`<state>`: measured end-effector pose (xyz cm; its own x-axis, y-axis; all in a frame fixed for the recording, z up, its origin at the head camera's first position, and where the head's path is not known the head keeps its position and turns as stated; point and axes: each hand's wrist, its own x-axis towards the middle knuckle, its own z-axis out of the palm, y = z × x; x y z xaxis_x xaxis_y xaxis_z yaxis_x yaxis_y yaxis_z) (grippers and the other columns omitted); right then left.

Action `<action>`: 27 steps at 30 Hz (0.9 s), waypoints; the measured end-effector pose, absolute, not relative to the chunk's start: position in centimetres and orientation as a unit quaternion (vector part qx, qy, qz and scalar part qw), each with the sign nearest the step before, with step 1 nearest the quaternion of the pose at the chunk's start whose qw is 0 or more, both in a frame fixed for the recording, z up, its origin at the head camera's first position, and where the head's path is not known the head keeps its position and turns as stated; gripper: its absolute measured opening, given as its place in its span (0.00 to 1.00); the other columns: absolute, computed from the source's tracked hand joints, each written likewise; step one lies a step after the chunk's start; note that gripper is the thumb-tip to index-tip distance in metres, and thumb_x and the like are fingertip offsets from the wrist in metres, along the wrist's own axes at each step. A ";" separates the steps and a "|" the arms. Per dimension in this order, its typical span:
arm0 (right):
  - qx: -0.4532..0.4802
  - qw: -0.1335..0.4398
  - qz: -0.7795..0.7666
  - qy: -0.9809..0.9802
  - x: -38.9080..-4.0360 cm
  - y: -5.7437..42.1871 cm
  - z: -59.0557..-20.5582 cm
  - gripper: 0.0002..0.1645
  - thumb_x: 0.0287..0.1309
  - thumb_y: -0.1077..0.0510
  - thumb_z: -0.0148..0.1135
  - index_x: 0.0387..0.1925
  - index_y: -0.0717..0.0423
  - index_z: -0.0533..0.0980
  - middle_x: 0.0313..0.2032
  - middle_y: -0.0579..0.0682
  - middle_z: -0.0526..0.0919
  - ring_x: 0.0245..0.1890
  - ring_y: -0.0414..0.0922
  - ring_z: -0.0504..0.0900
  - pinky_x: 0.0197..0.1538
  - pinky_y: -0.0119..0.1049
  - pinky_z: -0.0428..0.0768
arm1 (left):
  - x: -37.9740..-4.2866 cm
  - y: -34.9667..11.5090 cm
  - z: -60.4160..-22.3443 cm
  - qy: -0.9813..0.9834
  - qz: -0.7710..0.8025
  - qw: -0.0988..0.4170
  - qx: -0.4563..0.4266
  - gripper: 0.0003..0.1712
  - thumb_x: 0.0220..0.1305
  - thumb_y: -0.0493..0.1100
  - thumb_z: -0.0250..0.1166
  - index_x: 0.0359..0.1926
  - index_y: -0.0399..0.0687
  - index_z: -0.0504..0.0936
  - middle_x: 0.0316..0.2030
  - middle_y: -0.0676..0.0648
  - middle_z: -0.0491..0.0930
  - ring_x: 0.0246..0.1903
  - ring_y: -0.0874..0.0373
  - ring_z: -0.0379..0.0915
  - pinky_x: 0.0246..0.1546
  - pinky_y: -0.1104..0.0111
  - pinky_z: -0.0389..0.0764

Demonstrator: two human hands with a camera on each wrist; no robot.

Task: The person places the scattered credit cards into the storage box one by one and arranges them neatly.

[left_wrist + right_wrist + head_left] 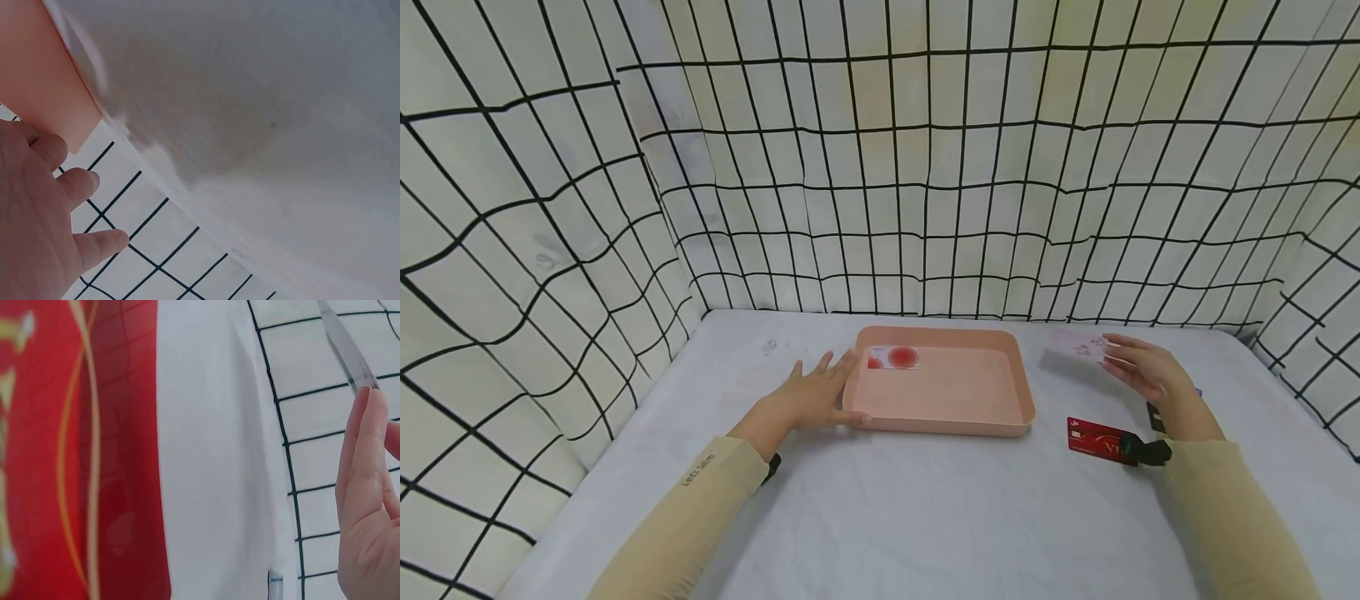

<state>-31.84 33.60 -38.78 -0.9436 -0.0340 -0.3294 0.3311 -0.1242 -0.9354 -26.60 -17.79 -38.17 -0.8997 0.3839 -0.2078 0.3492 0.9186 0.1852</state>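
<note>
My left hand (808,400) rests at the left side of a shallow peach tray (951,427), fingers spread and thumb along its front left corner. In the left wrist view the tray (37,75) shows only in part. Inside the tray, near its back left, lies a white card with a red circle (902,357). Off the tray's right side my right hand (1142,371) pinches a pale pink patterned card (1078,343) above the table. That card (351,353) appears nearly edge-on in the right wrist view.
A red bank card (1093,437) lies on the white-covered table (925,517), partly behind the right wrist's black strap (1146,451). A dark card (1154,418) is mostly hidden by the right forearm. Black grid netting (925,183) encloses the table's back and sides.
</note>
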 end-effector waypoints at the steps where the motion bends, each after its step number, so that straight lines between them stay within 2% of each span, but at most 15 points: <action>1: 0.110 0.124 -0.746 0.645 -31.8 33.6 -38.7 0.38 0.79 0.59 0.50 0.82 0.57 0.48 0.57 0.47 0.67 0.40 0.33 0.81 0.55 0.30 0.81 | -26.6 -17.8 -38.2 0.972 0.072 0.121 0.189 0.64 0.63 0.74 0.62 0.83 0.46 0.42 0.82 0.43 0.42 0.79 0.40 0.34 0.72 0.33 0.37; 5: 0.087 0.129 -0.759 0.633 -31.4 33.2 -38.5 0.34 0.78 0.59 0.51 0.79 0.54 0.54 0.56 0.45 0.67 0.41 0.33 0.82 0.51 0.28 0.82 | -26.6 -17.8 -38.2 0.972 0.072 0.121 0.190 0.64 0.63 0.75 0.61 0.83 0.46 0.42 0.81 0.43 0.42 0.79 0.40 0.34 0.71 0.33 0.37; 9: 0.066 0.130 -0.755 0.639 -31.0 32.6 -38.3 0.27 0.76 0.61 0.54 0.72 0.52 0.62 0.55 0.45 0.67 0.41 0.33 0.83 0.50 0.28 0.82 | -26.6 -17.8 -38.2 0.971 0.072 0.121 0.191 0.64 0.63 0.75 0.61 0.83 0.45 0.42 0.81 0.43 0.43 0.79 0.39 0.34 0.71 0.32 0.37; 17: 0.035 0.131 -0.750 0.647 -30.5 31.1 -37.8 0.27 0.74 0.60 0.59 0.70 0.52 0.64 0.57 0.47 0.67 0.45 0.35 0.82 0.53 0.29 0.81 | -26.5 -17.8 -38.1 0.971 0.075 0.123 0.190 0.64 0.63 0.75 0.62 0.83 0.46 0.42 0.82 0.43 0.42 0.79 0.40 0.34 0.71 0.32 0.36; 24: 0.023 0.132 -0.723 0.678 -30.3 29.5 -37.6 0.39 0.74 0.57 0.60 0.78 0.58 0.55 0.61 0.49 0.65 0.48 0.36 0.80 0.58 0.32 0.79 | -26.6 -17.8 -38.2 0.971 0.074 0.119 0.193 0.64 0.63 0.75 0.61 0.83 0.45 0.43 0.81 0.43 0.43 0.79 0.39 0.34 0.71 0.32 0.37; 27: 0.016 0.132 -0.720 0.681 -30.2 28.8 -37.6 0.40 0.74 0.56 0.61 0.78 0.59 0.55 0.59 0.49 0.67 0.48 0.36 0.80 0.57 0.32 0.79 | -26.6 -17.8 -38.2 0.971 0.076 0.121 0.191 0.64 0.63 0.75 0.61 0.83 0.45 0.42 0.81 0.43 0.43 0.79 0.39 0.34 0.71 0.32 0.37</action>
<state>-30.15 28.82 -37.58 -0.9646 -0.1687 -0.2029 0.2121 -0.0386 -0.9765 -26.62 -17.82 -38.20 -0.8978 0.3895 -0.2056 0.3526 0.9153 0.1944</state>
